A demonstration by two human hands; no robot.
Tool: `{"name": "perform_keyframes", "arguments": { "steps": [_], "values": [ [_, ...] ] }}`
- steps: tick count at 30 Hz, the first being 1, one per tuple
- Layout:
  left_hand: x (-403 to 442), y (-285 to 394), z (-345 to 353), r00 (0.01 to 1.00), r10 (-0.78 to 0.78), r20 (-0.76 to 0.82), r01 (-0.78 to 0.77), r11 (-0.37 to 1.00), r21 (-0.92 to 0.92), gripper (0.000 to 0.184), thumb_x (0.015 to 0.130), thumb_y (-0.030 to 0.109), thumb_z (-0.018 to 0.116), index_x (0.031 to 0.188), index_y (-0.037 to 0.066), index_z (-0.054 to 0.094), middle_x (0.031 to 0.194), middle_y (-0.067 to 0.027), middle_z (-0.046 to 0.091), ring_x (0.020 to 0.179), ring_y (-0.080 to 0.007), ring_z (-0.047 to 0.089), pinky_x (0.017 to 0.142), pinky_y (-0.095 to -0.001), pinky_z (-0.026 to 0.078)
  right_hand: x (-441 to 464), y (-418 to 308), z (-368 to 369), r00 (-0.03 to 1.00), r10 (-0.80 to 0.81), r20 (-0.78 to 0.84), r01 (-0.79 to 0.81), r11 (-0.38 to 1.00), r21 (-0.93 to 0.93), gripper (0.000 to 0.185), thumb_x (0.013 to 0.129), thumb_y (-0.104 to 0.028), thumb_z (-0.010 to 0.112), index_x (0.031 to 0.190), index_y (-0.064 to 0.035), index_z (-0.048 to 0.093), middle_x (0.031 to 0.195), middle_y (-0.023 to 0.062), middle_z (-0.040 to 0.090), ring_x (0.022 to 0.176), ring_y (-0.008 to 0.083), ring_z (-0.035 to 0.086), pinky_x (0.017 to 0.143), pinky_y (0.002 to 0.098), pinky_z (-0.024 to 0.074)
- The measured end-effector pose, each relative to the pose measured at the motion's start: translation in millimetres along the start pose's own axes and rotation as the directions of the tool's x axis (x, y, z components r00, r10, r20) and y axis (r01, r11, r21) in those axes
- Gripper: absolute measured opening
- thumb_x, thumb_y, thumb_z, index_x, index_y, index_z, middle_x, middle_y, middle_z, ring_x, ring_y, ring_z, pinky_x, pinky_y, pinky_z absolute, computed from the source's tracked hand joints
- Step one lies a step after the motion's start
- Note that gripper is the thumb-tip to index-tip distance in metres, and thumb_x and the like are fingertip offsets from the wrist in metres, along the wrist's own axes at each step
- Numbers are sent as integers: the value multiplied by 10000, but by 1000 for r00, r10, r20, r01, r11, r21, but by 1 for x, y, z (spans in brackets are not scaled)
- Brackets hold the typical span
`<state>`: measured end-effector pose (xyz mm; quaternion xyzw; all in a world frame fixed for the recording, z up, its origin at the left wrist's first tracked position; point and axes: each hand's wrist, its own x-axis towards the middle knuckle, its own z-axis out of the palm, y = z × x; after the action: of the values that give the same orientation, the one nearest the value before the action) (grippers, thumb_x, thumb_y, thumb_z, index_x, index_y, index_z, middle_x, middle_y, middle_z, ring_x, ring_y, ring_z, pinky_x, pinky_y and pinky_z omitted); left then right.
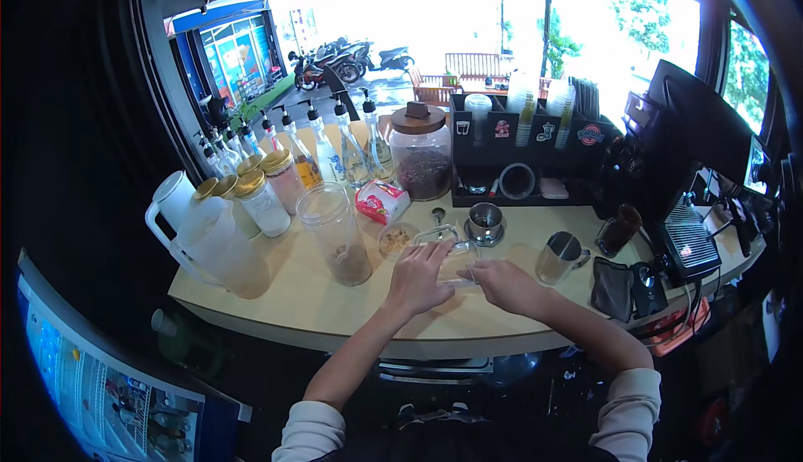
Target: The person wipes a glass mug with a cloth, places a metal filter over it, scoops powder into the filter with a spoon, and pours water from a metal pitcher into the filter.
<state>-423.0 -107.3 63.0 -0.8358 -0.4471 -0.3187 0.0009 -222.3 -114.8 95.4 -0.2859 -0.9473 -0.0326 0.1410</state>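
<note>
A clear, see-through container (pixel 460 271) is between my two hands at the front of the counter; its exact kind is hard to make out. My left hand (pixel 416 281) curves over its left side, fingers on top. From the right, my right hand (pixel 510 286) grips its other side with bent fingers. Just beyond lie a small tub of pale brown bits (pixel 397 239), a spoon (pixel 438 216) and a metal cup (pixel 485 223). A tall clear jar (pixel 339 236) with brown contents at its bottom stands left of my left hand.
Plastic pitchers (pixel 219 249), gold-lidded jars (pixel 266 204) and pump bottles (pixel 351 148) line the left. Behind are a red-and-white packet (pixel 382 201), a wooden-lidded jar (pixel 421 157) and a black cup organizer (pixel 523 148). A glass mug (pixel 560 259) and an espresso machine (pixel 682 211) stand right.
</note>
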Motion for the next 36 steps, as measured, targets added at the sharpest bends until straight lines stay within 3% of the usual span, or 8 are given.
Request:
{"name": "perform_keyframes", "arguments": {
  "steps": [4,8,11,15,17,20,31,36],
  "values": [
    [0,2,6,997,38,-65,-35,998,48,700,563,169,722,1213,81,477,1044,-108,588,1003,-278,576,884,-389,417,16,-10,-22,810,384,443,-584,596,552,332,822,23,457,1130,52,577,1093,140,606,1013,204,603,900,318,471],
    [-4,3,10,993,42,-107,-31,994,103,721,545,160,745,1208,70,475,1072,-104,567,1021,-267,559,897,-387,396,10,8,13,866,334,372,-294,-260,920,331,861,14,462,1172,33,573,1111,113,607,1024,176,598,911,315,470],
    [-6,0,12,992,23,-124,-13,997,81,736,531,172,765,1196,49,474,1081,-106,563,1023,-271,555,908,-390,391,7,6,14,842,392,370,-189,-428,884,305,889,-29,477,1171,52,559,1184,136,582,1077,209,580,954,329,451],
    [-6,-9,15,990,17,-138,-8,998,66,671,555,177,754,1148,35,474,1056,-109,566,1016,-273,557,905,-388,387,3,16,16,809,524,267,-31,-415,909,270,898,-41,499,1142,48,574,1129,127,613,1048,190,596,943,310,454],
    [-5,-8,16,990,48,-132,-36,995,94,640,564,174,749,1125,35,475,1042,-110,566,1010,-275,558,898,-388,388,11,22,7,621,746,-239,19,291,957,218,875,10,484,1037,33,628,917,118,665,854,200,654,787,307,505],
    [-4,1,17,990,101,-101,-84,984,158,599,575,165,740,1095,36,473,1017,-111,564,996,-277,561,884,-386,391,20,21,10,787,602,-137,-405,670,622,206,840,26,497,984,25,645,746,163,651,709,197,657,658,336,497],
    [-1,2,27,998,-43,-50,45,998,50,574,585,152,725,1082,38,463,982,-124,563,951,-281,582,870,-391,397,18,-27,12,872,429,-235,-363,889,278,326,775,52,518,1096,44,573,1002,228,612,898,331,643,762,401,516],
    [-4,4,16,965,-231,127,261,903,-341,625,594,209,755,1118,16,475,997,-171,591,943,-302,597,862,-417,439,6,-22,30,918,-106,-383,57,989,-139,450,704,-9,579,1149,43,546,1239,127,556,1226,316,482,980,420,439]
  ]
}}
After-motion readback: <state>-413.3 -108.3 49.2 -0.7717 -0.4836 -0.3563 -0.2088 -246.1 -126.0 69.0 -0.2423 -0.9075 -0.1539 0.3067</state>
